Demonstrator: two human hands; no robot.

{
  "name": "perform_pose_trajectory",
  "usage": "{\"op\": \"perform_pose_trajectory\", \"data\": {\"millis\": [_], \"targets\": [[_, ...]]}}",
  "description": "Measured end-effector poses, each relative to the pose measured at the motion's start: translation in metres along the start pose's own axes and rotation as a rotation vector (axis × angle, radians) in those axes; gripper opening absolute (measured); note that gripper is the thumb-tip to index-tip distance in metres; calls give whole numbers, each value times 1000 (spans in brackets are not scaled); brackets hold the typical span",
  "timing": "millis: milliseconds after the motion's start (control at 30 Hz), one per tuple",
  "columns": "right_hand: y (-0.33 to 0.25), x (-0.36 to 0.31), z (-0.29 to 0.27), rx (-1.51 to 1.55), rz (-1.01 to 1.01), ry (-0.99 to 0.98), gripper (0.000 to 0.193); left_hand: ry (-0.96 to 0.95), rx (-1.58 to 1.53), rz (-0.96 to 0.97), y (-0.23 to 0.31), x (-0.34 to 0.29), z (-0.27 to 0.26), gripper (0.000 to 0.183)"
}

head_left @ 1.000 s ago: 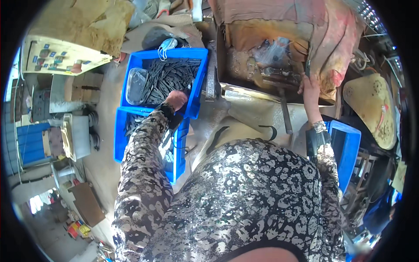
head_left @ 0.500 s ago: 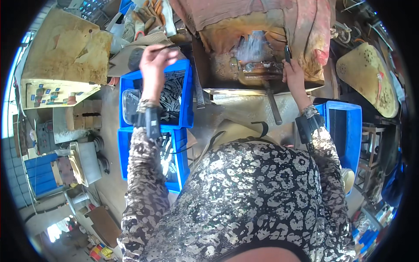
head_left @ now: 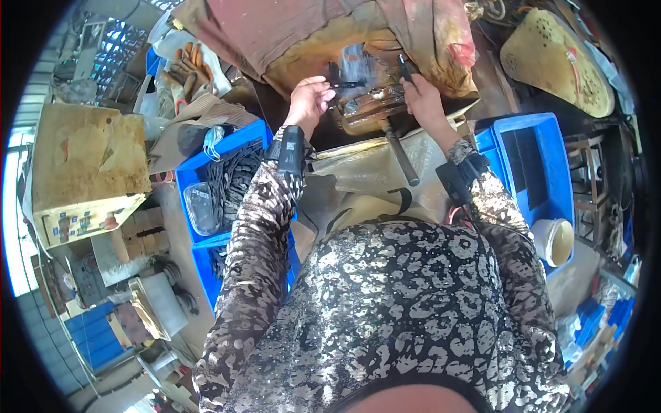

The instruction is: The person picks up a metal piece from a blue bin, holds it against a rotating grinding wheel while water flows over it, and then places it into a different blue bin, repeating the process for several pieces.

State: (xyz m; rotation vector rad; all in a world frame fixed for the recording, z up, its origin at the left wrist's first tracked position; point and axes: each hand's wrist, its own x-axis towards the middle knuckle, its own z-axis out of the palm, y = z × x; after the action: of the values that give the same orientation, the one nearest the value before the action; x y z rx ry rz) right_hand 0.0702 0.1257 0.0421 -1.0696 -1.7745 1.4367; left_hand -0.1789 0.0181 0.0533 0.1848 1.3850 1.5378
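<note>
My left hand (head_left: 309, 102) pinches a thin dark strip (head_left: 350, 85) at the near side of a whitish blurred patch that looks like spraying water (head_left: 356, 63). In my right hand (head_left: 424, 101) is a slim dark tool (head_left: 405, 67), its tip pointing away from me; its exact kind cannot be made out. Between the hands sits a wet, rust-brown metal fixture (head_left: 372, 118), from which a dark bar handle (head_left: 402, 157) sticks out toward me. Stained reddish cloth (head_left: 303, 27) drapes over the machine behind.
At left, a blue bin (head_left: 184, 180) holds many dark strips and a clear plastic box (head_left: 202, 208); another blue bin lies below it. Right of me stand a blue bin (head_left: 559, 172) and a white bucket (head_left: 554, 242). Orange-brown gloves (head_left: 191, 65) lie at the far left.
My left hand has moved right with the dark strip, from above the left bin to the fixture. My right hand still holds the tool beside the fixture. The view has shifted.
</note>
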Motion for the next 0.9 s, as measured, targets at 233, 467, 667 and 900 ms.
{"op": "perform_pose_trajectory", "data": {"millis": [233,467,667,900], "targets": [[5,1,1,-254,-108,51,20,-12,94,-95,-28,18,6,36],[-1,-2,2,-279,-96,58,20,-52,182,-156,-36,15,-1,10],[-4,-4,2,-294,-79,43,21,-177,573,-3,-29,4,0,15],[-4,-5,3,-316,-82,43,21,-287,785,109,-33,0,-16,25]]}}
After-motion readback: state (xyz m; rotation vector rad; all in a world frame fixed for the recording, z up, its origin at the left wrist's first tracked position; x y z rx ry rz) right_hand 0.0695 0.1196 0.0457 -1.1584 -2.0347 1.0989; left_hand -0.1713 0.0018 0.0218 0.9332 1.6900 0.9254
